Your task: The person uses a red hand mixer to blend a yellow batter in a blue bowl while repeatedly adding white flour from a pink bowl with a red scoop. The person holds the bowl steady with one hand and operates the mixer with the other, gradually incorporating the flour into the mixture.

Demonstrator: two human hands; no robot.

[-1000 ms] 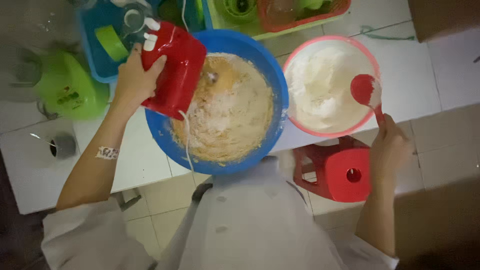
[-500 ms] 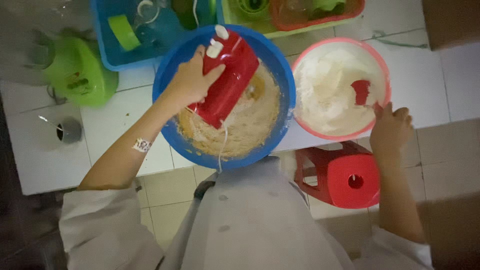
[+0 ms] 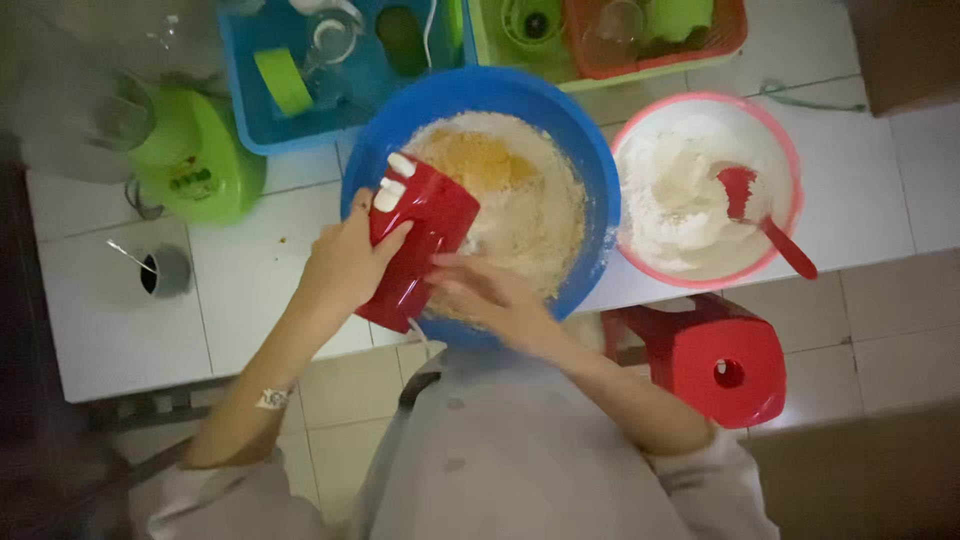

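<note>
Two bowls: blue bowl (image 3: 370,170) holds flour; pink bowl (image 3: 790,150) holds white cream.

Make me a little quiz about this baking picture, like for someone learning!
1. True or false: the left hand grips the red hand mixer over the blue bowl.
2. Where is the red spatula? A) in the pink bowl of white flour; B) in the right hand; C) on the red stool.
3. Fill in: the right hand rests at the mixer's side, over the ____ bowl.

Key: 1 true. 2 A. 3 blue.
</note>
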